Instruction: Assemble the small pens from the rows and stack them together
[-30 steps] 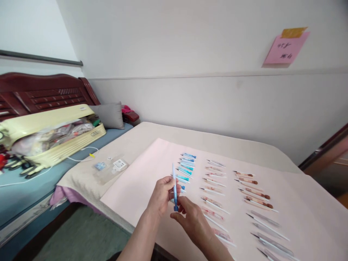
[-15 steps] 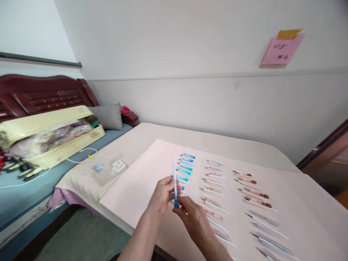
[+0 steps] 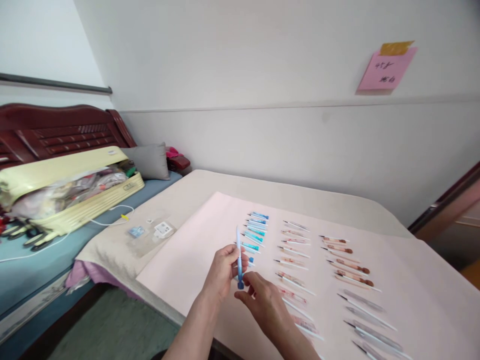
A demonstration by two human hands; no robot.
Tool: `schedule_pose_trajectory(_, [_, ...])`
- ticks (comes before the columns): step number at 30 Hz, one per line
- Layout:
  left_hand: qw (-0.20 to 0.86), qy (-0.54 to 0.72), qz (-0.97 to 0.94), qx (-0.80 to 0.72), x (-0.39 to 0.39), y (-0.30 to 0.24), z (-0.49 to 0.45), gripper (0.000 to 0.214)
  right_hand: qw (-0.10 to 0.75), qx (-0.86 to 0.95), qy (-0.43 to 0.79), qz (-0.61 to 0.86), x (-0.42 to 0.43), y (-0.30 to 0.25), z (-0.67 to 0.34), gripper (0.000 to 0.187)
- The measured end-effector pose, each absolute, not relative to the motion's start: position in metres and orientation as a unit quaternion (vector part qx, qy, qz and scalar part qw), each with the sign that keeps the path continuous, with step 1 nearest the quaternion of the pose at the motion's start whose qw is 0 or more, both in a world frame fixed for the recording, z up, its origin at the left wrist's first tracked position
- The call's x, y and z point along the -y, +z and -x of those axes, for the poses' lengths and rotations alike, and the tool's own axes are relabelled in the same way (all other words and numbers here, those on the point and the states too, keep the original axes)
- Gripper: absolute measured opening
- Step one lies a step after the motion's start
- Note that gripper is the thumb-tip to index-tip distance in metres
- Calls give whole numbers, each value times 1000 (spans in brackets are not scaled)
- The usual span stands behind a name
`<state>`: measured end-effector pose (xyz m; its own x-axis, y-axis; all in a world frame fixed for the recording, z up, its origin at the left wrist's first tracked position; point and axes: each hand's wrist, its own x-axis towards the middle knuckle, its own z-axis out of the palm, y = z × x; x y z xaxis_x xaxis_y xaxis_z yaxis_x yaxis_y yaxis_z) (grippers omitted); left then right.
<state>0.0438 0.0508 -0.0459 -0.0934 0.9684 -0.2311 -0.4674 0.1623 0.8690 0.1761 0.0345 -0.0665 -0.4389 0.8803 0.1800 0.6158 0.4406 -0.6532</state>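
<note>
My left hand [image 3: 224, 270] is closed around a slim blue pen [image 3: 240, 274], its pale end pointing up and its darker blue end down. Just right of that lower end is my right hand [image 3: 265, 301], thumb and fingers apart, with nothing seen between them. Beyond the hands lies a column of blue and turquoise pen barrels [image 3: 257, 232], with thin white dark-tipped rods beside them. Part of this column is hidden behind my hands. To the right are pinkish pen barrels [image 3: 292, 278], brown-ended ones [image 3: 352, 266] and greyish clear ones [image 3: 378, 336], also with thin rods.
A pale pink sheet [image 3: 195, 250] covers much of the table [image 3: 210, 181]. Clear plastic packaging [image 3: 162, 231] lies at the left. Beyond that edge, an open yellow case [image 3: 123, 190] full of bags rests on a bed. A pink note [image 3: 387, 71] is taped to the wall.
My right thumb and fingers have come off the pen's lower end and spread apart. The pen stays upright in my left hand, shifted very slightly left.
</note>
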Motion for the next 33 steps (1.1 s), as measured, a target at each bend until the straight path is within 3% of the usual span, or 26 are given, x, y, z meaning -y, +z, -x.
schedule_pose_trajectory(6, [619,583,-271,-451,-53,-46,-42,28,260,812,254,457,-35,-68,-178,10])
schedule_pose_trajectory(17, [611,580,-257,-474,-57,-52,-37,26,280,744,391,464,-35,-53,-176,13])
schedule_pose_trajectory(19, [519,533,-336,-578,-63,-55,-27,24,280,747,387,463,-35,-54,-177,13])
schedule_pose_trajectory(21, [339,429,-429,-719,-70,-56,-9,22,277,752,377,464,-36,-55,-179,13])
schedule_pose_trajectory(25, [179,343,-410,-826,-74,-58,39,20,277,759,364,464,-38,-55,-184,15])
schedule_pose_trajectory(33, [46,192,-334,-922,-53,-75,99,32,266,770,351,461,-39,-55,-189,16])
